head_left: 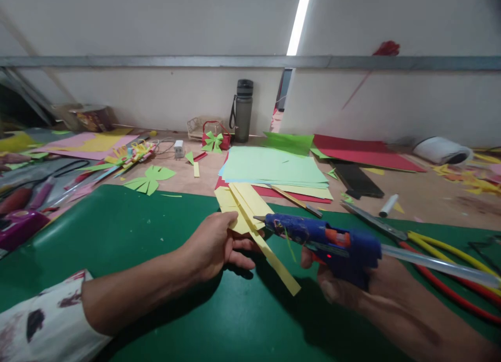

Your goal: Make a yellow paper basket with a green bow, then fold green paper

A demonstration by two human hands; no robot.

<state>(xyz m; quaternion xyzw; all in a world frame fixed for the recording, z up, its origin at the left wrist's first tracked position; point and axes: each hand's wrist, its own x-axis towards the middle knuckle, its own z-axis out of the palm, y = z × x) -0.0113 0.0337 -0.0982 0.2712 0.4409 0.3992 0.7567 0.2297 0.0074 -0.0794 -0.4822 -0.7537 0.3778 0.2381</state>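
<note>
My left hand (214,243) is closed on a folded yellow paper piece (246,205), holding it just above the green mat (117,237); a long yellow strip (279,270) hangs from it toward me. My right hand (344,286) grips a blue glue gun (329,239) with an orange trigger. Its nozzle points left and touches the yellow paper near my left fingers. A clear glue stick (438,263) juts from the back of the gun.
A stack of pale green, yellow and red sheets (274,169) lies behind the mat, with a pencil (295,200) on it. Scissors (376,222) with yellow and red handles lie right. A grey bottle (243,110) stands by the wall. Green paper cut-outs (148,179) lie left.
</note>
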